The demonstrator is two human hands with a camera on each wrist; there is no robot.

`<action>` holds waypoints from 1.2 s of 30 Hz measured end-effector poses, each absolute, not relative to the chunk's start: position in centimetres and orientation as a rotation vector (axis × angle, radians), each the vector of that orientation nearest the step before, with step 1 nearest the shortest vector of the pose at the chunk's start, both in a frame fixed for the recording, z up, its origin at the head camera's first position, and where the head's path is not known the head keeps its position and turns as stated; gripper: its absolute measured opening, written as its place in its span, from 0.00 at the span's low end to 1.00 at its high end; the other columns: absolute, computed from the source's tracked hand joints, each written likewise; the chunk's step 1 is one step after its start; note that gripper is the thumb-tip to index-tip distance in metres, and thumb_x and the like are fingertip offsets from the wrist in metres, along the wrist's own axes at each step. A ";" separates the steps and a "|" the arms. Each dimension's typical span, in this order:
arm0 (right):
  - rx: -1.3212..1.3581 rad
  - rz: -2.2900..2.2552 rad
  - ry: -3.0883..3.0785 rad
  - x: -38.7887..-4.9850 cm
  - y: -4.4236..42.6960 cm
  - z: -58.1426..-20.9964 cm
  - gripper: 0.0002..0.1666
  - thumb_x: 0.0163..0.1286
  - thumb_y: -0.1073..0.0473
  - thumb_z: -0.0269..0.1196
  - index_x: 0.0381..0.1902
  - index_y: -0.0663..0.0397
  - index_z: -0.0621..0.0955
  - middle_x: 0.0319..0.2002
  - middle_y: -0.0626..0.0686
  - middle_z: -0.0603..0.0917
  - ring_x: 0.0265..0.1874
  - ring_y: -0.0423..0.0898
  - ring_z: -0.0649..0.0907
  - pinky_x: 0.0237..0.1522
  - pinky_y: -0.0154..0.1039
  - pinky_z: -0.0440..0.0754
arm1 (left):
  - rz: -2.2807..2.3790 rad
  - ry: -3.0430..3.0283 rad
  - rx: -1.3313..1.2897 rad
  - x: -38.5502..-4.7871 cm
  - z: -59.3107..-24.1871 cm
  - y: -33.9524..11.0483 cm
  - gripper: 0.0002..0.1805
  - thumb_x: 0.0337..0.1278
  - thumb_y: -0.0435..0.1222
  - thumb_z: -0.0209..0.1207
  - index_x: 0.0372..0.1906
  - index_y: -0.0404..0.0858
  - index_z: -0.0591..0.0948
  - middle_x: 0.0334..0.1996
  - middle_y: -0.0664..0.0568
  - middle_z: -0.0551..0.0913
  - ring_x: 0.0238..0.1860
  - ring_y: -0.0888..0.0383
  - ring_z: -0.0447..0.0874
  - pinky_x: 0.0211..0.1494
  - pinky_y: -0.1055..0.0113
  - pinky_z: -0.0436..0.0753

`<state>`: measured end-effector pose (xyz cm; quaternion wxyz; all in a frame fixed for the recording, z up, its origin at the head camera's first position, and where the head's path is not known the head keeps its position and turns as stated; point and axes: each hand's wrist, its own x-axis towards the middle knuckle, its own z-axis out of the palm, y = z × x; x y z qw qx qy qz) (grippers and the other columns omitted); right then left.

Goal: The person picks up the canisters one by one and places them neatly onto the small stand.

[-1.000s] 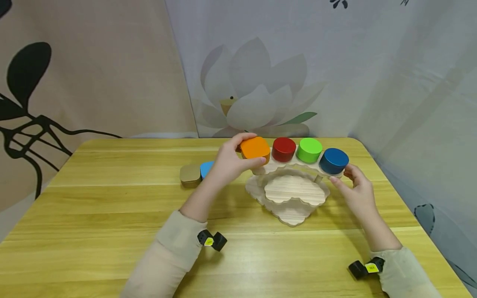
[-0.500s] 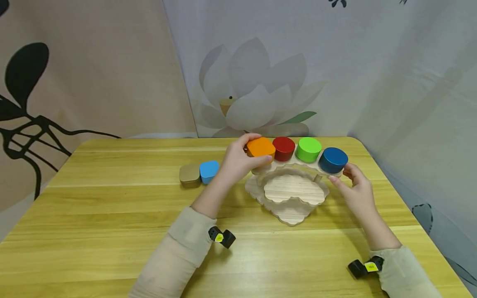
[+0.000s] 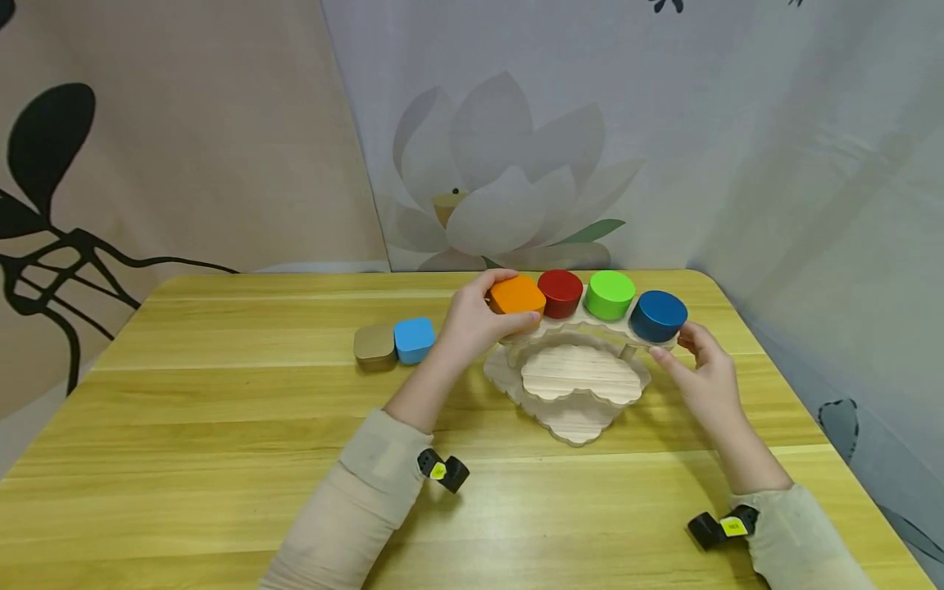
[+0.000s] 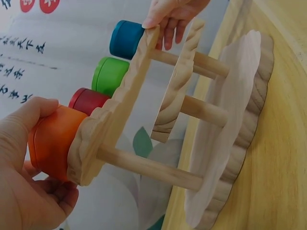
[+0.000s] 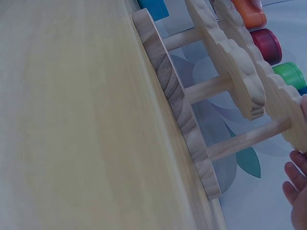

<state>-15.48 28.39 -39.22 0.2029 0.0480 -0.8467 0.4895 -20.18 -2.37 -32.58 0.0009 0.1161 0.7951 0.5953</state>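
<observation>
At ten o'clock on the wooden stand [image 3: 583, 373], the left hand [image 3: 475, 318] gripped the orange block [image 3: 517, 292]. At three o'clock, the right hand [image 3: 708, 375] pinched the wooden stand's upper edge.

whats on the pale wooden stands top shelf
An orange rounded-square block, pinched by the left hand; red round block, green round block, dark-blue round block. The wooden shelf directly beneath them is covered.

A booth-like, draped space: lotus-printed fabric hangings [image 3: 243, 131] rise behind and beside a wood-grain bench [image 3: 184, 459].
</observation>
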 end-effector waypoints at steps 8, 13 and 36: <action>0.110 1.366 -2.376 -15.4 28.3 -39.1 0.28 0.65 0.63 0.65 0.61 0.63 0.72 0.57 0.56 0.75 0.53 0.34 0.69 0.59 0.41 0.66 | 1.882 2.489 0.362 -20.1 -32.9 -2.2 0.34 0.44 0.39 0.73 0.60 0.45 0.74 0.51 0.52 0.75 0.46 0.53 0.77 0.47 0.66 0.80; 0.108 1.359 -2.379 -15.4 28.3 -39.1 0.28 0.66 0.64 0.65 0.62 0.64 0.72 0.57 0.58 0.75 0.52 0.34 0.69 0.60 0.40 0.66 | 1.868 2.495 0.373 -20.0 -32.9 -2.2 0.36 0.44 0.39 0.73 0.62 0.44 0.73 0.52 0.52 0.75 0.48 0.53 0.77 0.48 0.65 0.80; 0.107 1.345 -2.388 -15.4 28.3 -39.1 0.27 0.66 0.65 0.64 0.62 0.63 0.72 0.57 0.57 0.75 0.51 0.33 0.69 0.60 0.41 0.66 | 1.697 2.677 0.486 -18.4 -34.0 -7.2 0.42 0.44 0.46 0.74 0.67 0.46 0.69 0.54 0.56 0.76 0.54 0.53 0.71 0.56 0.57 0.70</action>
